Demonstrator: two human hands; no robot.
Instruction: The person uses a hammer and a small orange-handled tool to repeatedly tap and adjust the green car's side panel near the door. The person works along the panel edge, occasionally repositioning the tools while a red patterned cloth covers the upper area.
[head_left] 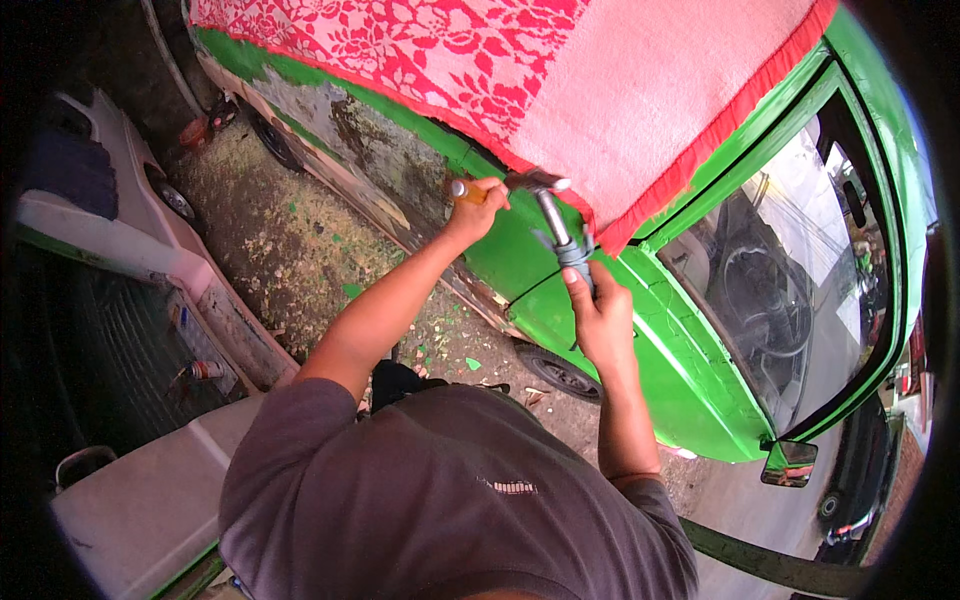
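Note:
My right hand [606,318] is wrapped round the grip of a claw hammer [552,215]. The hammer has a shiny metal shaft, and grey strips are tied round its grip. Its head is up beside the edge of the pink cloth, just right of my left hand [477,212]. That hand is closed round an orange-handled chisel [466,191] with a pale end cap; its blade is hidden. Both hands are over the side of a green vehicle [540,290], where the paint behind my left hand is stripped to patchy grey and brown.
A pink and red floral cloth [640,110] covers the vehicle's top. Its window [770,270] and side mirror [790,464] are to the right. Paint chips litter the ground [300,260]. A pale pickup [150,490] stands close on the left, with a small bottle [205,370] in its bed.

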